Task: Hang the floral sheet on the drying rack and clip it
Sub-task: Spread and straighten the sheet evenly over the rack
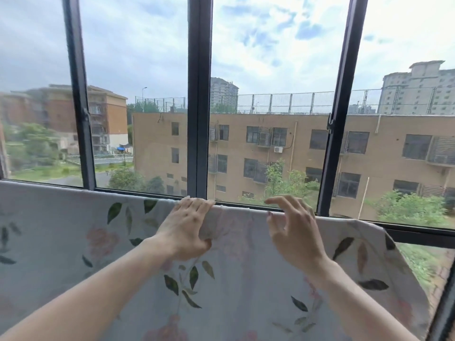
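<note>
Already the floral sheet (pixel 246 279) lay draped over a horizontal line in front of the window, which I took to be the top rail of the drying rack; the rail itself was hidden under the cloth, so I could not confirm it. The sheet's folded top edge ran from the far left across to the right, where a corner drooped down by the window frame (pixel 200 94). Its leaf and pale flower print faced the camera.

The left hand (pixel 187 227) gripped that top edge, fingers curled over the far side and thumb pressing the near face, so it held the sheet. The right hand (pixel 293 230) hovered just beside the edge, a little to the right, fingers spread wide and holding nothing; one fingertip seemed to touch the cloth, though that was hard to tell.

By my judgement the hanging step was nearly done and the hands were evening out the sheet along the rail. The clipping step had not begun: no clip showed anywhere in view, on the sheet or in either hand. The next move would call for fetching a clip and pinching it over the folded edge, probably while one hand steadied the cloth.

No basket, tub or other container was visible.
</note>
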The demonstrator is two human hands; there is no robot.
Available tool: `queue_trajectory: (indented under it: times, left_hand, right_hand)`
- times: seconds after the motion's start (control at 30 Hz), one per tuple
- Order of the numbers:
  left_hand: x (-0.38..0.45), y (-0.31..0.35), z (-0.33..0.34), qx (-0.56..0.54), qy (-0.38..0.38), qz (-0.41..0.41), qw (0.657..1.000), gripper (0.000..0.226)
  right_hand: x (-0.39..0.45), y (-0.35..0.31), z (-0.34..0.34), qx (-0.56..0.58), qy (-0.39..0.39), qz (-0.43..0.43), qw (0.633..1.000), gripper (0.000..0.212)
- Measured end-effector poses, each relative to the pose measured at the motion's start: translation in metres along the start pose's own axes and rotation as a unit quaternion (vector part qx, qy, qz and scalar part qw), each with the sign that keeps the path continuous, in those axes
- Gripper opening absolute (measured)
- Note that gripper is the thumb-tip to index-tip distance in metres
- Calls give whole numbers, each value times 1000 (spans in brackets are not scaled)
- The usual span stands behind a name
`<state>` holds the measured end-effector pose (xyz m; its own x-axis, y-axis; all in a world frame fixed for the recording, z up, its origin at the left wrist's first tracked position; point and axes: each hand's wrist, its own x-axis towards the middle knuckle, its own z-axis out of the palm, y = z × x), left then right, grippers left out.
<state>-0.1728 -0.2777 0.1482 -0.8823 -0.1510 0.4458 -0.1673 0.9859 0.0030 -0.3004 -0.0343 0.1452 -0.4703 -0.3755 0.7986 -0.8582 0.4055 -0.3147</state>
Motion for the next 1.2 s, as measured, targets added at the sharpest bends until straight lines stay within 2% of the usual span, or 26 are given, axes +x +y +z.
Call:
queue_trajectory:
  times: [0.1, 0.2, 0.43, 0.67, 0.97, 1.2]
  left_hand:
    - [-18, -28, -14, -5, -2, 1, 1000, 99]
    - [-59, -73, -25, 5, -6, -16, 1000, 95]
    - [-191, -208, -63, 20, -30, -135, 990, 77]
    - [-279, -300, -93, 21, -23, -215, 976, 69]
    - [-325, -398, -120, 16, 26, -307, 951, 55]
    - [-305, -505, -136, 30, 39, -346, 937, 47]
  right_hand:
    - [8, -61, 40, 38, -52, -29, 997, 31]
    - [8, -100, 69, 47, -97, -21, 994, 33]
    - [-8, -205, 147, 100, -146, -39, 983, 34]
    - [-16, -316, 229, 146, -211, -87, 963, 35]
    - [13, -405, 319, 199, -266, -144, 932, 37]
    - [68, -456, 398, 249, -245, -165, 922, 37]
